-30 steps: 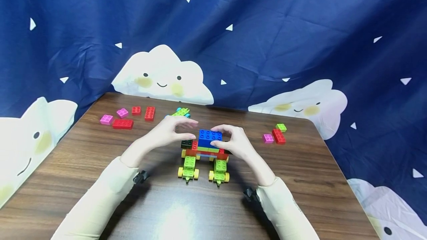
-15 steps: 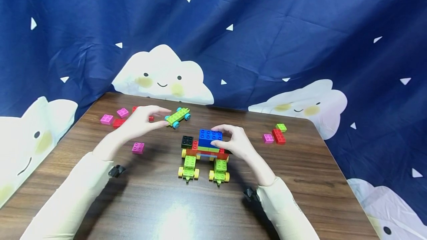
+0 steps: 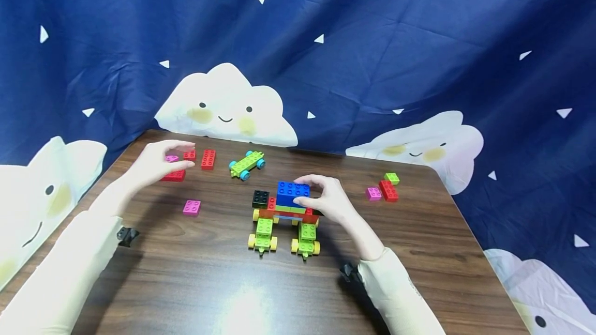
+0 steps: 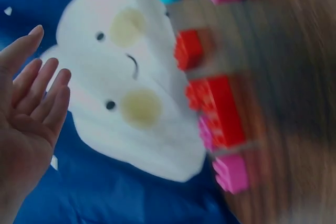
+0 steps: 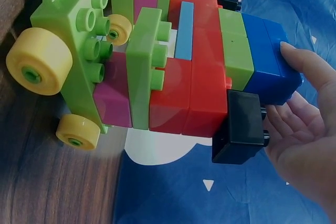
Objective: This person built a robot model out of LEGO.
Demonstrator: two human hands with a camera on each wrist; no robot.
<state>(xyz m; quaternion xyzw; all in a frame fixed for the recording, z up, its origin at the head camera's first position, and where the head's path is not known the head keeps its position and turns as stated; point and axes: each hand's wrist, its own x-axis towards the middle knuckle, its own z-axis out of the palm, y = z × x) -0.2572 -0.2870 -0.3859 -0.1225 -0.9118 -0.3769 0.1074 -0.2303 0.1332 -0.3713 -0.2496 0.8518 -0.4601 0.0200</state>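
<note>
My right hand (image 3: 329, 199) holds a blue brick (image 3: 287, 193) at the top of a built brick model, thumb on its near side. In the right wrist view, the blue bricks (image 5: 262, 59) sit on lime green bricks (image 5: 237, 51) above red ones (image 5: 173, 95). A black brick (image 3: 260, 199) juts from the model's left, and green wheeled bases (image 3: 264, 237) with yellow wheels carry it. My left hand (image 3: 151, 167) is raised over the table's left side near loose red (image 3: 173, 176) and pink bricks, holding nothing; its fingers (image 4: 48, 90) are parted from the thumb.
A lime green wheeled base (image 3: 247, 164) with blue wheels stands behind the model. One pink brick (image 3: 192, 208) lies to the model's left. Towards the right are a pink brick (image 3: 374, 194), a red brick (image 3: 388, 191) and a green brick (image 3: 392, 178). A blue curtain hangs behind.
My left hand has moved away from the model leftward, past the green wheeled base, to the loose bricks. My right hand and the model have stayed in place.
</note>
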